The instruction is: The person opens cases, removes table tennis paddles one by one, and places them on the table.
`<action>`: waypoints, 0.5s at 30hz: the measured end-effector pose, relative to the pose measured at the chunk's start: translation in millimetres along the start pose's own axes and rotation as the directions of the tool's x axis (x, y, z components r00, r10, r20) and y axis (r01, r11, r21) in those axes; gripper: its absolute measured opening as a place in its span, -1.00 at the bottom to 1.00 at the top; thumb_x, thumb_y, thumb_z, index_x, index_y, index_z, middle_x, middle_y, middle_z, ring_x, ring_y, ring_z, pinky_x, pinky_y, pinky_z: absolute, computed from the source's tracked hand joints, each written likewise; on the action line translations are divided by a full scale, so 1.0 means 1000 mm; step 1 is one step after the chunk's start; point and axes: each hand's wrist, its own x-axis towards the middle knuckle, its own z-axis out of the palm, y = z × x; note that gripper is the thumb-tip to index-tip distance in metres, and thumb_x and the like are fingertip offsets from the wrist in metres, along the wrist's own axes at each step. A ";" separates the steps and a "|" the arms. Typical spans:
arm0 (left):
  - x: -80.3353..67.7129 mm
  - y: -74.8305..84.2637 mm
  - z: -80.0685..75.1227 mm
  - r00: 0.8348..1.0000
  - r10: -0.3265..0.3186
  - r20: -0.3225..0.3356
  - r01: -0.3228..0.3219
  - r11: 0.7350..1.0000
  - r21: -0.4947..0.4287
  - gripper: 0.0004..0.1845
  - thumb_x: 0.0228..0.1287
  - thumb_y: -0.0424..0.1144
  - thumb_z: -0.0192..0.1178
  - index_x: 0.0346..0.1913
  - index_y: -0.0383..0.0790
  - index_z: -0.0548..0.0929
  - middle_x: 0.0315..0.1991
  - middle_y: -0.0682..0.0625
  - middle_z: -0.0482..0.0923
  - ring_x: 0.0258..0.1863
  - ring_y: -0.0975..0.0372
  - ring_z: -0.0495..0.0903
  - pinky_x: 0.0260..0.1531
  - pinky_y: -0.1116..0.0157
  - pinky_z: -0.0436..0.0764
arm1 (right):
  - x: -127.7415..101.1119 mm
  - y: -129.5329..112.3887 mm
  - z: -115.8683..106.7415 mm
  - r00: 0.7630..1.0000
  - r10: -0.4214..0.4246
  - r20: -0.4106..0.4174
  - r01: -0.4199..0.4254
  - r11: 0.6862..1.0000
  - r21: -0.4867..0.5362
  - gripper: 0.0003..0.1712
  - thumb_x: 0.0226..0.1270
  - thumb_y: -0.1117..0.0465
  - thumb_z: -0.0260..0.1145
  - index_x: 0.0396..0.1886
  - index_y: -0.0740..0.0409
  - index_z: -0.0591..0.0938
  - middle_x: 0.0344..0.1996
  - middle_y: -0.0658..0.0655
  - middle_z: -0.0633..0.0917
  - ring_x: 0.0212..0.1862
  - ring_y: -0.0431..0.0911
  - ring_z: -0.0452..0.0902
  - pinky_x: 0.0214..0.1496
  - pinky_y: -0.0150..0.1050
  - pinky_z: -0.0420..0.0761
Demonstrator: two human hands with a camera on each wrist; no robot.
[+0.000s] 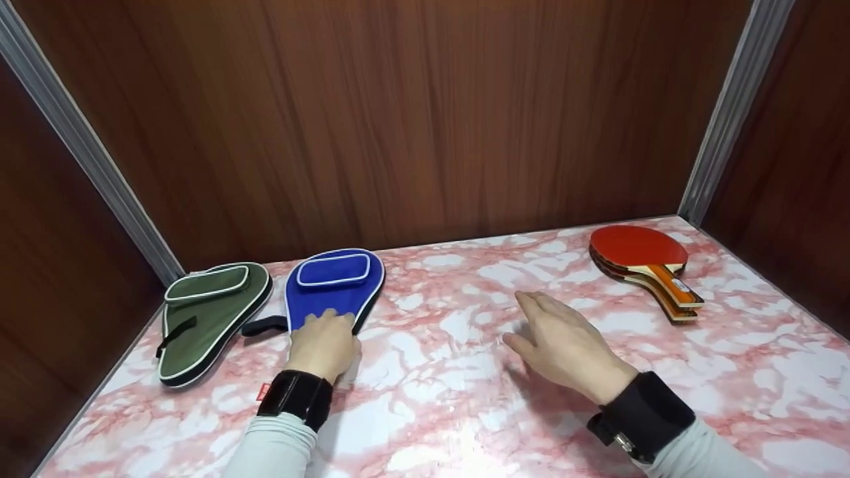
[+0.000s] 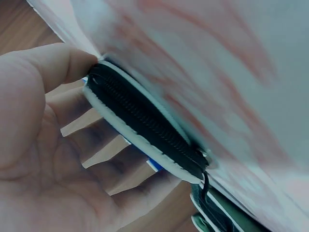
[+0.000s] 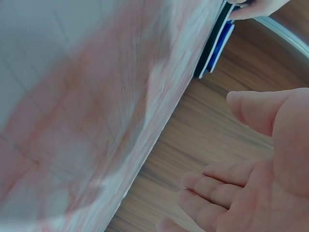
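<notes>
A blue table tennis paddle case (image 1: 335, 295) with white piping and a front pocket lies flat on the table. My left hand (image 1: 325, 345) grips its narrow end. In the left wrist view, the thumb (image 2: 75, 64) presses one edge of the case's black zippered side (image 2: 145, 116), and the fingers lie over its top. To the left is a green paddle case (image 1: 209, 318) with a black strap. My right hand (image 1: 568, 342) hovers over the table with relaxed fingers and nothing in it. Its palm shows in the right wrist view.
Stacked paddles (image 1: 637, 247), the top one with red rubber, lie at the back right, handles toward the front. The pink-and-white marbled table (image 1: 438, 398) is bounded by wood-grain panels (image 1: 425, 119) at the back and both sides.
</notes>
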 end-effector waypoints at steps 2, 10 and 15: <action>0.001 -0.003 0.001 1.000 -0.025 0.011 0.025 1.000 -0.005 -0.60 0.41 -0.28 0.29 0.23 -0.35 0.75 0.17 -0.37 0.66 0.14 -0.38 0.60 0.01 -0.45 0.61 | 0.002 0.000 0.001 1.000 -0.002 0.007 0.002 1.000 0.001 -0.12 0.62 -0.02 0.39 0.64 0.47 0.35 0.56 0.52 0.43 0.57 0.39 0.35 0.58 0.33 0.31; 0.007 -0.007 0.005 0.998 -0.046 0.034 0.046 0.999 0.018 -0.50 0.50 -0.19 0.24 0.38 -0.36 0.66 0.32 -0.38 0.60 0.28 -0.38 0.54 0.19 -0.48 0.50 | 0.005 0.001 0.008 1.000 -0.010 0.027 0.010 1.000 -0.002 -0.13 0.62 -0.01 0.39 0.64 0.45 0.35 0.55 0.54 0.43 0.56 0.41 0.36 0.57 0.35 0.32; 0.005 -0.022 -0.002 0.998 -0.063 0.001 0.063 0.998 0.007 -0.38 0.68 0.06 0.16 0.51 -0.34 0.56 0.41 -0.41 0.54 0.36 -0.40 0.51 0.26 -0.47 0.46 | 0.008 -0.001 0.005 0.999 -0.029 0.022 0.029 1.000 0.002 -0.13 0.62 -0.01 0.40 0.64 0.46 0.35 0.55 0.53 0.43 0.56 0.41 0.36 0.57 0.36 0.32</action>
